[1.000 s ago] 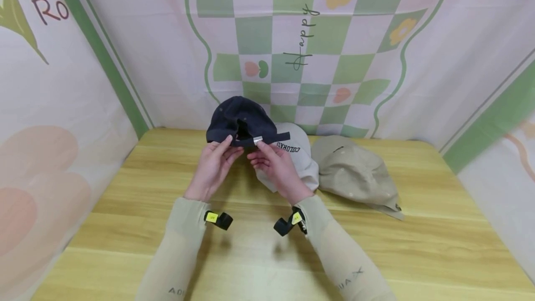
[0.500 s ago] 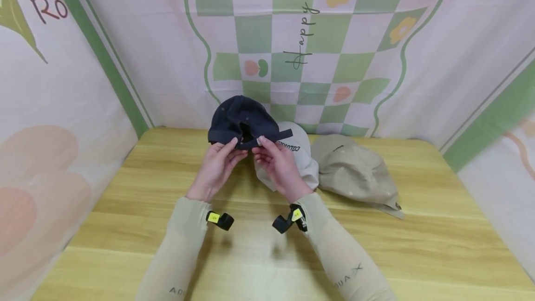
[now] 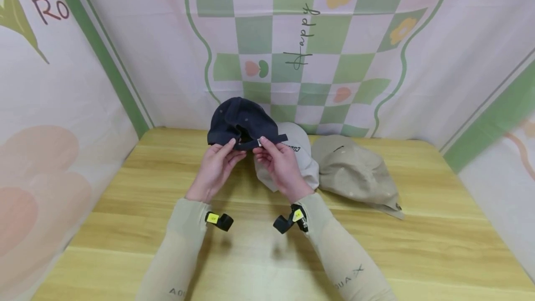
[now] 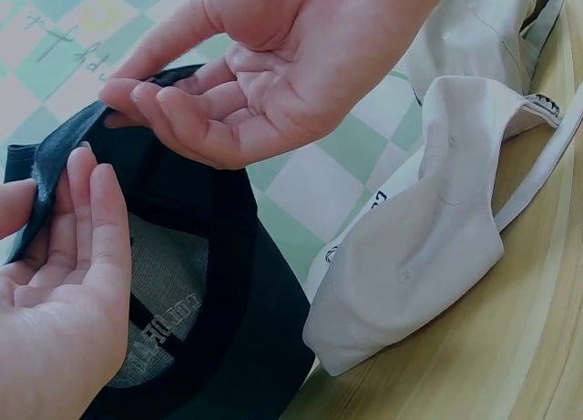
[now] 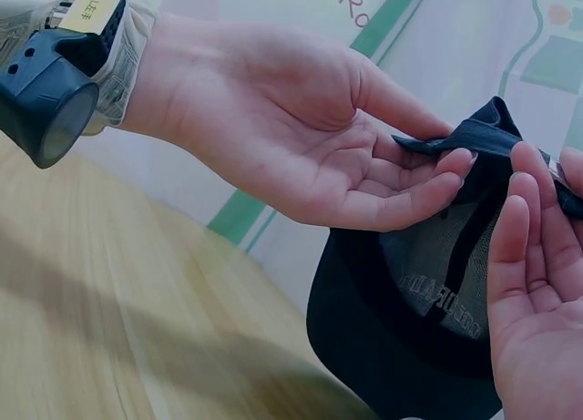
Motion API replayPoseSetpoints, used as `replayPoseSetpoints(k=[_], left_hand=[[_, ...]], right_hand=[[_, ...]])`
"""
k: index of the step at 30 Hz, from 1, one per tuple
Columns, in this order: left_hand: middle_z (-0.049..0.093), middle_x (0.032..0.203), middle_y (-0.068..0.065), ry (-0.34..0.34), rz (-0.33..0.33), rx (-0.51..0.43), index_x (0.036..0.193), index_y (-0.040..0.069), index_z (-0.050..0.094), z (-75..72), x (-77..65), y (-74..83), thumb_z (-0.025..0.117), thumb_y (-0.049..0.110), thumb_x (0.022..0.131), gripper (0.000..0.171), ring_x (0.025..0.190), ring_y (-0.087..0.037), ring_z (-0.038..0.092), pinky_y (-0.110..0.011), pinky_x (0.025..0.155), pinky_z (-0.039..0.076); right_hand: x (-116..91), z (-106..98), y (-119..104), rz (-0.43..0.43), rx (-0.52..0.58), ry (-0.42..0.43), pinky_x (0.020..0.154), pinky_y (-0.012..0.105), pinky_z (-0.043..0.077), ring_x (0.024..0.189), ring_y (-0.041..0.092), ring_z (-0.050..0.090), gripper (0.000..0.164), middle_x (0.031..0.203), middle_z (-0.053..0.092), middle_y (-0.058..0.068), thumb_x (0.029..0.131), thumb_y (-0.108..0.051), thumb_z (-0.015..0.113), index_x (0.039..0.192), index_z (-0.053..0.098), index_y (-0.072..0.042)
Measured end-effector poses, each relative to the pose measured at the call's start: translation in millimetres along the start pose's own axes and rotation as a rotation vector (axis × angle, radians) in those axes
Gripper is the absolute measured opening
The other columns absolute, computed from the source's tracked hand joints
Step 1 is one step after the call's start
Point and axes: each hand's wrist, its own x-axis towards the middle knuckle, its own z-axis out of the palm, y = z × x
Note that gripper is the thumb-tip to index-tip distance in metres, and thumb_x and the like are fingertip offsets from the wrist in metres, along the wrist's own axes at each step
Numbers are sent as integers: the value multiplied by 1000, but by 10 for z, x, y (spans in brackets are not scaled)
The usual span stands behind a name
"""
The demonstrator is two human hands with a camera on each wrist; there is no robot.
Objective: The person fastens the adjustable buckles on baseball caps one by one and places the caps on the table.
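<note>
The person's left hand (image 3: 215, 164) pinches the back strap (image 3: 249, 145) of the dark cap (image 3: 242, 117), and the right hand (image 3: 282, 164) pinches it at the buckle (image 3: 259, 142). The cap is at the table's (image 3: 125, 199) back edge; whether its brim (image 5: 355, 365) touches wood cannot be told. It should handle as light, soft cloth, hard to damage, the brim stiffer; the best hold seems 1 pinch either side of the buckle. Its long axis runs strap to brim, the brim pointing away from the person, crown up.
</note>
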Motion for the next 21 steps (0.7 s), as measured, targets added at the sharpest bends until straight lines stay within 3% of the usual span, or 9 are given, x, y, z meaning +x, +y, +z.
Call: replayPoseSetpoints(k=[8, 14, 21], left_hand=[[67, 99, -8, -30, 0, -38, 80, 1, 62, -28, -6, 10, 49, 9, 109, 33, 87, -20, 68, -33, 91, 55], [71, 99, -8, -38, -29, -88, 114, 1, 56, -81, -4, 36, 46, 17, 111, 19, 92, -21, 66, -34, 93, 53], [70, 109, -10, 11, -48, -176, 138, 0, 44, -130, 41, 97, 43, 19, 112, 32, 101, -21, 65, -34, 100, 49]], right_hand=[[1, 1, 2, 1, 6, -6, 72, 23, 55, 72, 12, 65, 22, 77, 71, 5, 105, -14, 60, 87, 65, -3], [7, -3, -2, 13, 65, -25, 80, 26, 55, 82, 14, 66, 15, 91, 68, 6, 103, -10, 60, 92, 67, -3], [17, -2, -10, 6, 119, -35, 79, 25, 56, 82, 17, 66, 9, 94, 64, 9, 103, -6, 59, 100, 58, 3]])
